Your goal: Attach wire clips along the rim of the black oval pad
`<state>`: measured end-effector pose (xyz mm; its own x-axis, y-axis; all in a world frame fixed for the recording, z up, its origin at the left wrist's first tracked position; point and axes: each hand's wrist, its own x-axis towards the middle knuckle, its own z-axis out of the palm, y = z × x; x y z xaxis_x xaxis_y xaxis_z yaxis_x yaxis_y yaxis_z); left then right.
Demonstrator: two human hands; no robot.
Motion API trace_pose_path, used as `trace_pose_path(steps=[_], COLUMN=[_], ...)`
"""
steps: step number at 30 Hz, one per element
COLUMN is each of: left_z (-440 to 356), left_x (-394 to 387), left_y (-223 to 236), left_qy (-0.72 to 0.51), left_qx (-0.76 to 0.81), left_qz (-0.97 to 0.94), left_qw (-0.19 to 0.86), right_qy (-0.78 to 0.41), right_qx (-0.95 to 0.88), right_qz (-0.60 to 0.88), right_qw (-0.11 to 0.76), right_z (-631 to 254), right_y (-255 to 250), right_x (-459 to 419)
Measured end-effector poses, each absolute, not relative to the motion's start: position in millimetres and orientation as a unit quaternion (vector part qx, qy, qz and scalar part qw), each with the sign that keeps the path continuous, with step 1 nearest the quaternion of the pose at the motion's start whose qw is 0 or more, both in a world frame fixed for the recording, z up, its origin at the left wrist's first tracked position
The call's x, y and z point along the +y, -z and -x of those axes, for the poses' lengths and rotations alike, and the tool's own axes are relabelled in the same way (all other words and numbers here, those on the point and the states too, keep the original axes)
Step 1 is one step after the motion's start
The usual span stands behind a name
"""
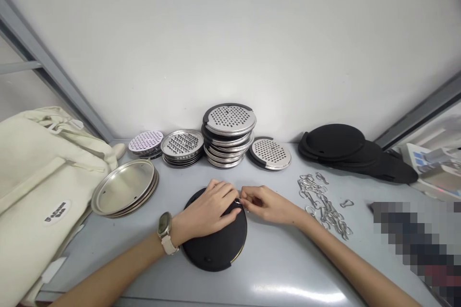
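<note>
The black round disc (219,247) lies flat near the front middle of the table, matt and dark, with a small dark hole or dimple near its lower edge and a thin gold-toned rim showing along the lower right, where the black covering ends in a step. The left hand (214,206) lies across its upper part, thumb set apart from the bent fingers; whether those fingers grip anything I cannot tell. At the disc's upper right edge the right hand (261,203) pinches a small metal clip (237,201) between thumb and fingertips, partly hidden there. Bare tabletop runs below the disc to the front edge and right to a loose heap of metal clips (324,208); to the left, round metal plates (124,187) overlap beside a cream bag (36,172). Behind stand a tall stack of graters (230,136), lower stacks to its left, and a single grater (272,153) to its right, with black covers (331,141) piled further right. The grey table (288,261) catches a bright streak of light near the front, and a plain pale wall (230,33) rises behind
</note>
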<state>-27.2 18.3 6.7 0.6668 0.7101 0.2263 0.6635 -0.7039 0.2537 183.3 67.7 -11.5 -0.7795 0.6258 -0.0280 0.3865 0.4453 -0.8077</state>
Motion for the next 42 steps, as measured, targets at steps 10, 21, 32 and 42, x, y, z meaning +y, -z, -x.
trace_pose_path(steps=[10,21,32,42], left_z=[26.8,26.7,27.0,26.8], left_x=[18.8,19.0,19.9,19.4], left_y=[-8.4,-7.3,-5.8,-5.5], left_qy=[-0.154,-0.163,-0.161,-0.172], left_qx=[0.377,0.379,0.373,0.376], left_qz=[-0.910,-0.907,-0.910,-0.907], left_qw=[0.082,0.086,0.081,0.081], right_qy=[-0.463,-0.441,-0.451,-0.446], right_qx=[-0.838,-0.847,-0.841,-0.842], right_qz=[0.268,0.276,0.278,0.277], right_qw=[0.106,0.111,0.115,0.121], right_z=[-190.4,-187.1,-188.0,-187.1], right_y=[4.8,3.3,6.7,6.2], right_x=[70.3,67.5,68.6,67.3])
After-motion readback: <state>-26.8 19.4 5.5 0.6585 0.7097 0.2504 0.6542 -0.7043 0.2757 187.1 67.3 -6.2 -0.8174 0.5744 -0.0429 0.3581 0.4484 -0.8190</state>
